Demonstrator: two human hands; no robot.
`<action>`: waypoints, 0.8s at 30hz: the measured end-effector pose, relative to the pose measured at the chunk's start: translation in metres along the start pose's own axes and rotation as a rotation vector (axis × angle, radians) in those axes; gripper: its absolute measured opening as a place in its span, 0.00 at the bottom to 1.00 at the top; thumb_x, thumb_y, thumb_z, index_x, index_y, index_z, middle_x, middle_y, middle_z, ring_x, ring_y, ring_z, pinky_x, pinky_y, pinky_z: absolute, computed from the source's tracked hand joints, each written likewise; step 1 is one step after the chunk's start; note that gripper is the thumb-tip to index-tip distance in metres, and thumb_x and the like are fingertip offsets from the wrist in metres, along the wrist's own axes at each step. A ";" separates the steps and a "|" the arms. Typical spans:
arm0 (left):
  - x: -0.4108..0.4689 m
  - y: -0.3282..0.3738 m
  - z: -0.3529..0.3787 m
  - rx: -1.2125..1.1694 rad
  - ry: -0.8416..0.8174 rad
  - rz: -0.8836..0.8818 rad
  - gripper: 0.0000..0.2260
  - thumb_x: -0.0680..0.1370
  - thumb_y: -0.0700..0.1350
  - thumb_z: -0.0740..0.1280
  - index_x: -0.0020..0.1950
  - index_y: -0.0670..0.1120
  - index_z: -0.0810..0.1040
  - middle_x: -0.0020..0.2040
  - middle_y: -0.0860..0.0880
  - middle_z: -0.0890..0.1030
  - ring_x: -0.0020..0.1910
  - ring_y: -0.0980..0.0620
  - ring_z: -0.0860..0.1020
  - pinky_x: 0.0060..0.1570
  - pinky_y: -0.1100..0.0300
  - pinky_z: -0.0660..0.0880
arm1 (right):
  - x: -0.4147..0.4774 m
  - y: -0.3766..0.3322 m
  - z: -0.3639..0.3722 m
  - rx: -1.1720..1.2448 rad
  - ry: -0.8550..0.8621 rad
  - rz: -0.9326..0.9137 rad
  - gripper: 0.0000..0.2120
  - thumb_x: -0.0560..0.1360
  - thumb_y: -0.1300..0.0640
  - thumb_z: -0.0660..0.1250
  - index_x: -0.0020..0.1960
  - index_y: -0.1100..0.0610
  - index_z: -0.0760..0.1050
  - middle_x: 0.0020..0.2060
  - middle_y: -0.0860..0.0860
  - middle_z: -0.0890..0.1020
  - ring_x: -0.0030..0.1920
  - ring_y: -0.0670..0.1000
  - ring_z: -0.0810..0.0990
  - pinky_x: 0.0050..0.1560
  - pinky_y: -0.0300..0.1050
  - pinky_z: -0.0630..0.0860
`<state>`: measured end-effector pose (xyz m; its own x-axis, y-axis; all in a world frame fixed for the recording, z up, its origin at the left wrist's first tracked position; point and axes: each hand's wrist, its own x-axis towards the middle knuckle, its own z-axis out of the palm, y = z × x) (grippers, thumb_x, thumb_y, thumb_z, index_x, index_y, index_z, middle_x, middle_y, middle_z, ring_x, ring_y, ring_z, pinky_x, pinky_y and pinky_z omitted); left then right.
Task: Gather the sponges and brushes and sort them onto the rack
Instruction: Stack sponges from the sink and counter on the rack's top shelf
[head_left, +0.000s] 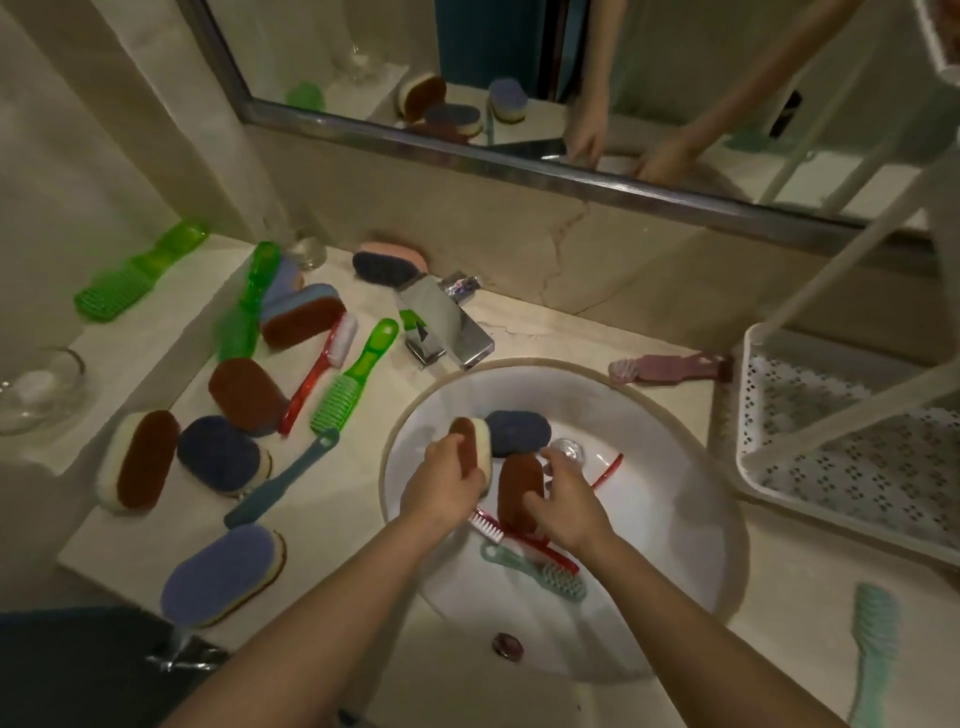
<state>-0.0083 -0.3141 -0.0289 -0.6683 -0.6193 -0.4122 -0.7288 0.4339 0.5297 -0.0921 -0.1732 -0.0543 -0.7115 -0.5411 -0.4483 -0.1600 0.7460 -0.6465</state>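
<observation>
Two sponges are held at once in the sink (675, 499): the left hand (447, 480) has its grip curled round a cream-backed sponge (475, 447), and the right hand (569, 501) pinches a brown sponge (519, 493) lying on a red brush (540, 548). If soaked, either could slip on the way to the rack (857, 467) at the right, or snag that brush.

Sink (675, 519) sat in worktop (156, 540), tap (441, 322) behind it, mirror (675, 78) above. Rack (748, 415) stood right of sink. Inside lay sink sponges (519, 431) and sink brushes (558, 577). Left on worktop lay loose sponges (221, 452), loose brushes (353, 384). Before rack lay lone brush (875, 639).
</observation>
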 end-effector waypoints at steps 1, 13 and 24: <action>0.007 -0.001 0.002 0.013 -0.021 0.000 0.23 0.80 0.49 0.62 0.73 0.46 0.63 0.67 0.44 0.73 0.59 0.45 0.78 0.57 0.55 0.75 | 0.005 0.001 0.006 -0.003 -0.008 0.029 0.27 0.75 0.54 0.66 0.71 0.51 0.61 0.64 0.53 0.75 0.57 0.55 0.79 0.52 0.48 0.79; 0.077 -0.019 0.035 0.255 0.000 0.136 0.29 0.80 0.52 0.62 0.76 0.49 0.53 0.75 0.46 0.59 0.71 0.47 0.65 0.68 0.55 0.68 | 0.054 0.011 0.048 -0.022 0.036 0.239 0.32 0.72 0.50 0.73 0.69 0.54 0.61 0.61 0.55 0.74 0.59 0.56 0.77 0.58 0.54 0.78; 0.082 -0.034 0.043 0.371 0.066 0.319 0.34 0.74 0.57 0.68 0.74 0.48 0.57 0.71 0.45 0.61 0.71 0.45 0.60 0.70 0.54 0.63 | 0.060 0.013 0.064 -0.204 0.064 0.260 0.46 0.66 0.45 0.76 0.73 0.52 0.52 0.61 0.54 0.74 0.57 0.55 0.76 0.54 0.55 0.79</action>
<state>-0.0449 -0.3508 -0.1125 -0.8645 -0.4526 -0.2184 -0.5015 0.8050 0.3169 -0.0930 -0.2210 -0.1288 -0.7870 -0.3014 -0.5383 -0.0965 0.9219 -0.3752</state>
